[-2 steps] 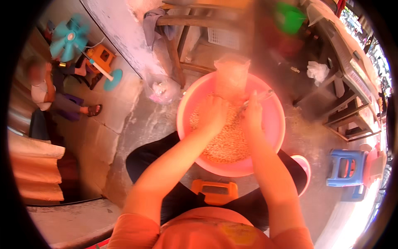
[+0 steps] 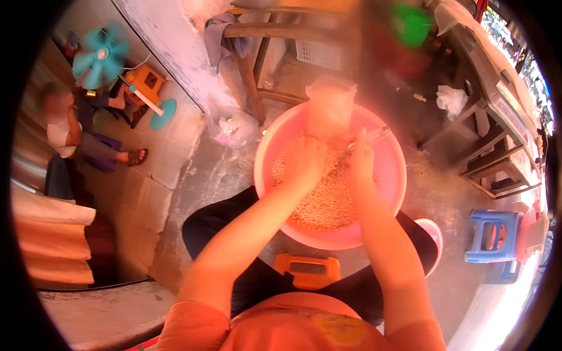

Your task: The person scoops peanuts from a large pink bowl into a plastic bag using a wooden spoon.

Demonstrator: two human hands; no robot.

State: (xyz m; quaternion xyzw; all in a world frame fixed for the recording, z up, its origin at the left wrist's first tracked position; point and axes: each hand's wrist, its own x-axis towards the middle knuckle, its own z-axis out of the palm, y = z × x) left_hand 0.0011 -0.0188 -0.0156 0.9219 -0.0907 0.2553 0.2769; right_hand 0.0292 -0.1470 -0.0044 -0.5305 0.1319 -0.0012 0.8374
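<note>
A wide pink basin (image 2: pixel 387 202) stands before my knees, its bottom covered with small tan beans or kernels (image 2: pixel 325 205). My left hand (image 2: pixel 305 158) is low over the beans at the basin's left-middle, fingers bent down and closed, tips hidden. Beside it on the right, my right hand (image 2: pixel 361 161) is closed around something thin; a pale, shiny piece (image 2: pixel 379 134) sticks out past its fingers toward the basin's rim. Just beyond both hands, a clear plastic bag (image 2: pixel 331 108) stands upright inside the basin's far side, its contents washed out by glare.
An orange stool (image 2: pixel 307 271) is between my legs, with a pink tub (image 2: pixel 432 237) by my right knee. Blue stool (image 2: pixel 493 236) and wooden frame (image 2: pixel 497 169) stand right. A clear bag (image 2: pixel 233 128) lies left of the basin. A person sits far left near a teal fan (image 2: pixel 100 55).
The whole view has shifted slightly to the right. Both hands stay in the basin in nearly the same place beside the bag.
</note>
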